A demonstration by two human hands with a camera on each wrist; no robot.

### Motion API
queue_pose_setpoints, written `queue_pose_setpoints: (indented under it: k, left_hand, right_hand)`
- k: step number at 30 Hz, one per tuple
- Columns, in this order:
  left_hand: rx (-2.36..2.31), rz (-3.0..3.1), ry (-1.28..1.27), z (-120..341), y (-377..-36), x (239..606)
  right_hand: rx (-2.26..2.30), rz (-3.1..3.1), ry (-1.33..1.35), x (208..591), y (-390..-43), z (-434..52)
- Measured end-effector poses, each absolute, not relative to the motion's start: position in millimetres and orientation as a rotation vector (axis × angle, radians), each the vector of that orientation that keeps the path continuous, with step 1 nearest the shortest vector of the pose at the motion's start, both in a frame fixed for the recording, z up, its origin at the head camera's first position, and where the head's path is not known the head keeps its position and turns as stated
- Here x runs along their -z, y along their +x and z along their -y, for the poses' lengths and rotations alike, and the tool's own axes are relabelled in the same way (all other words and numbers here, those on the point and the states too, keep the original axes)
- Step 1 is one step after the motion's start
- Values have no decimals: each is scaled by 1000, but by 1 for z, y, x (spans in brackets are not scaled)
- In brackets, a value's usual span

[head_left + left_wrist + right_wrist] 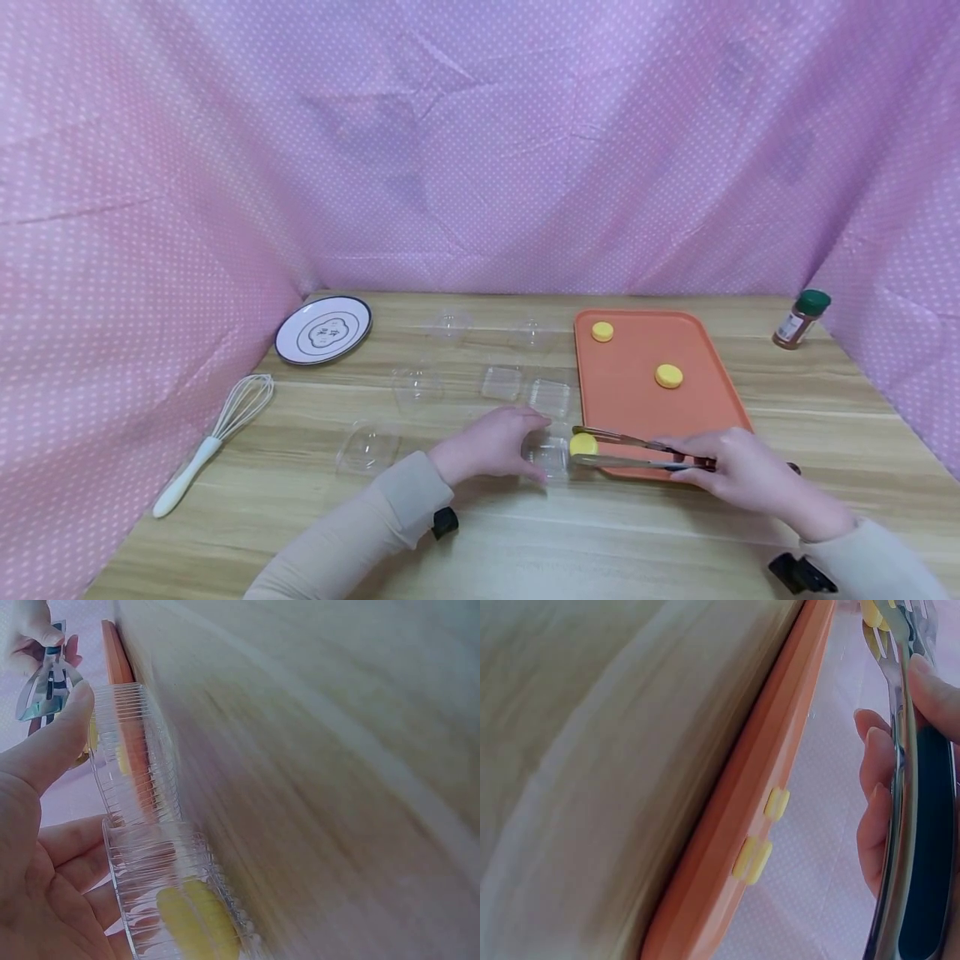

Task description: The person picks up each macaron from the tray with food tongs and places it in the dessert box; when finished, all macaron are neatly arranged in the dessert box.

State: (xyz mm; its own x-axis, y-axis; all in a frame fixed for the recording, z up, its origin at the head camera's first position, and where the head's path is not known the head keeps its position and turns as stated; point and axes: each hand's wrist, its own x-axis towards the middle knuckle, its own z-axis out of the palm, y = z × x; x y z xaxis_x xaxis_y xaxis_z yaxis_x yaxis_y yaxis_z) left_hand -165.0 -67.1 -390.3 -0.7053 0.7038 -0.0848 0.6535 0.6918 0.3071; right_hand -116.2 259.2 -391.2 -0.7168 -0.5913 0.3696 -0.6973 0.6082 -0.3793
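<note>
Two hands work at the near edge of the flat orange plastic tray (637, 417): the right hand (738, 475) clenches metal tongs (637, 450) grasping a round yellow cake (583, 444), while the left hand (495, 446) steadies a clear plastic box (547, 457) just left. Next, I'd judge, comes lowering it inside.
</note>
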Motion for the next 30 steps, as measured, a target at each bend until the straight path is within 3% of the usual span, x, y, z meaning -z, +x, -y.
queue_pose_setpoints:
  k: [30]
  left_hand:
    - [-385,-2732,1131,69,-164,392]
  right_hand:
    - [-756,2680,1138,388,-121,-236]
